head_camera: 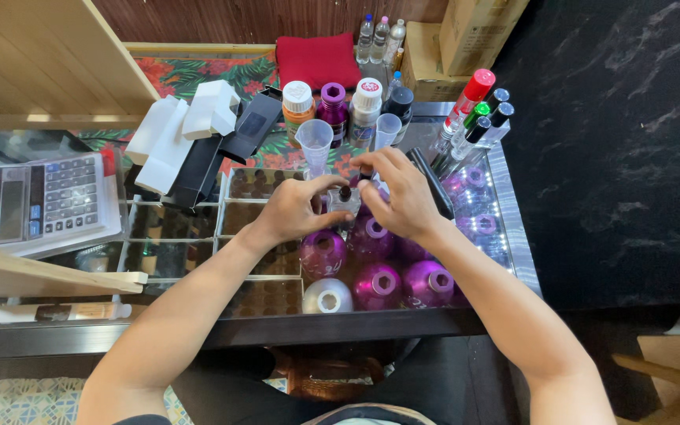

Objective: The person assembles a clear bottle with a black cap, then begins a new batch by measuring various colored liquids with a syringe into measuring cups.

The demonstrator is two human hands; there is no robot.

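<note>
My left hand (294, 210) grips a small clear glass bottle (343, 201) from its left side, above a glass display counter (198, 236). My right hand (399, 193) sits on the bottle's right, fingertips pinching at its dark neck. A clear plastic funnel (314, 142) stands just behind my left hand. Several round purple flasks (377, 285) and one silver flask (327, 297) lie below my hands, under the glass as far as I can tell.
Capped bottles (332, 102) line the back of the counter, tall spray bottles (474, 110) at the right. White and black boxes (190, 134) lie left of centre, a calculator (49, 201) at far left. Wooden shelving (49, 55) and a cardboard carton (474, 31) stand behind.
</note>
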